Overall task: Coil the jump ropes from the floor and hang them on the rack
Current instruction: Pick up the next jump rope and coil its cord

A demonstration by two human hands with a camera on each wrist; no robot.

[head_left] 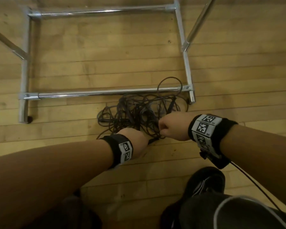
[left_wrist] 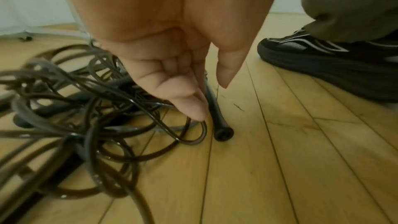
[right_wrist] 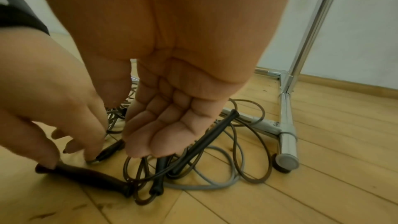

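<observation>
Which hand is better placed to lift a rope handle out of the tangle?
Left. The left hand already touches a dark handle lying on the floor; the right hand hovers open above the ropes.

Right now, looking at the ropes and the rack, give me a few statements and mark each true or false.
1. The jump ropes lie tangled on the wooden floor. True.
2. A coiled rope hangs on the rack. False: none hangs there.
3. The left hand touches a dark handle on the floor. True.
4. The person is barefoot. False: a black shoe shows.
</observation>
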